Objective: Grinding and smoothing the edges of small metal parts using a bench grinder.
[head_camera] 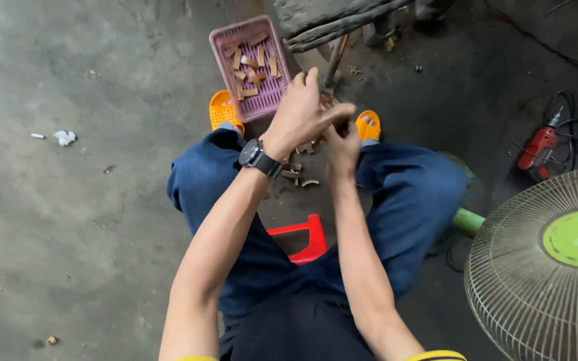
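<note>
Your left hand (300, 110) fingers are clamped over a small wood piece (330, 101); right hand (342, 148) pinches just beneath. Keep your fingertips clear of the upright tool (335, 61).

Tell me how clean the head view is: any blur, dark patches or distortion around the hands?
Head view: the left hand and right hand are slightly soft, as from motion; the pink basket and grey floor are evenly lit; the upper right around the red drill is dim; the fan grille bulges at the edge.
</note>
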